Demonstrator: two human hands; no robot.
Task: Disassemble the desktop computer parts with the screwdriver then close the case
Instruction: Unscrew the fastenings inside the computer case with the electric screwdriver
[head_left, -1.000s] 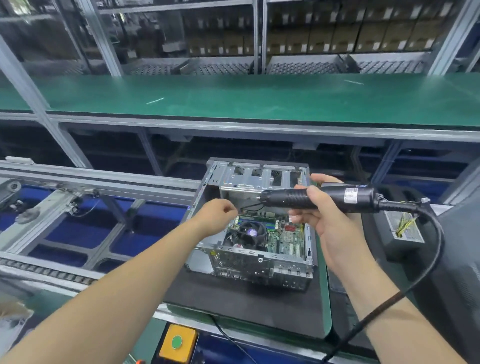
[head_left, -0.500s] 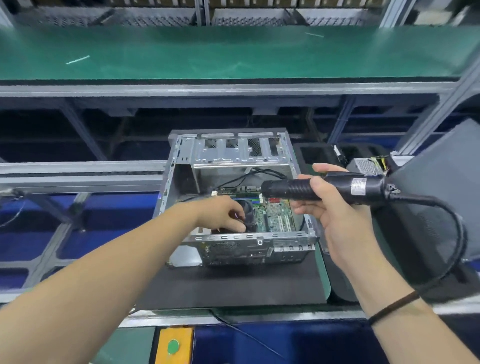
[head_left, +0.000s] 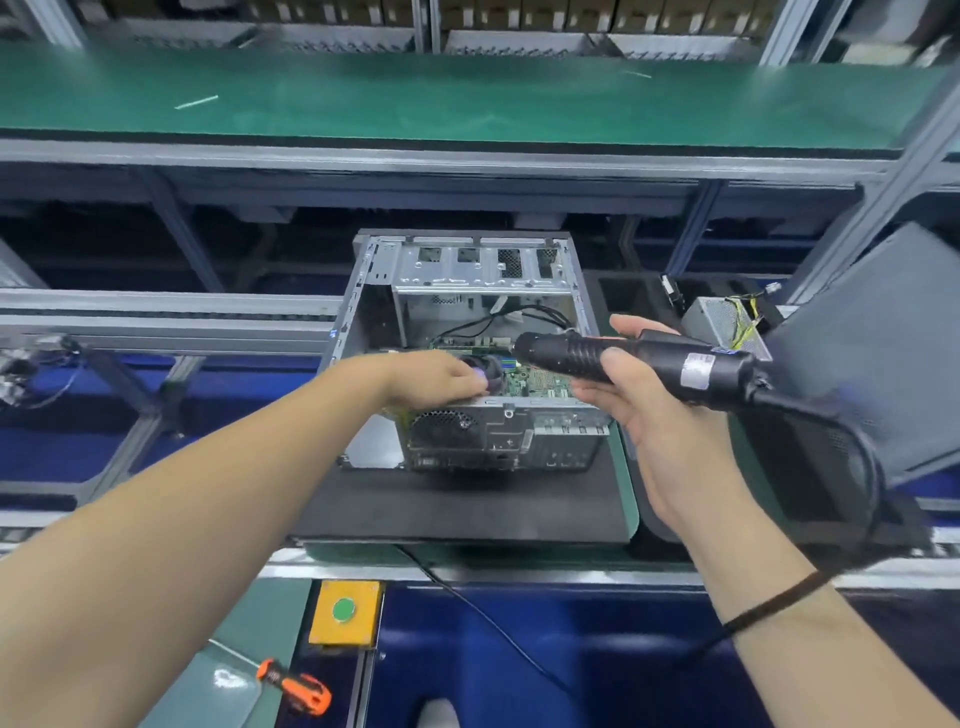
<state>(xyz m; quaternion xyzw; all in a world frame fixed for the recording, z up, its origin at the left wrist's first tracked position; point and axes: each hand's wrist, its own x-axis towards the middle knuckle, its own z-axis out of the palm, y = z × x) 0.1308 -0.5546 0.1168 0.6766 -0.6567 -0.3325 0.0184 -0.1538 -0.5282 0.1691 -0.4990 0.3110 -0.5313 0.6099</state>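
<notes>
An open grey desktop case (head_left: 467, 270) lies on a black mat (head_left: 462, 506), with the green motherboard (head_left: 540, 382) and a round CPU fan (head_left: 491, 370) showing inside. My left hand (head_left: 434, 379) reaches into the case, its fingers curled on the fan. My right hand (head_left: 631, 410) grips a black electric screwdriver (head_left: 623, 358), held level above the case's right side with its tip pointing left. A black cable (head_left: 867, 467) trails from the tool's rear.
The removed side panel (head_left: 888, 353) leans at the right, beside a power supply (head_left: 722, 322) in a black tray. An orange hand screwdriver (head_left: 296, 686) lies near my left elbow. A yellow box with a green button (head_left: 344, 610) sits on the bench's front edge.
My left hand went from above the case down into it and now rests on the fan. My view tilted down and came closer. The electric screwdriver stayed roughly level.
</notes>
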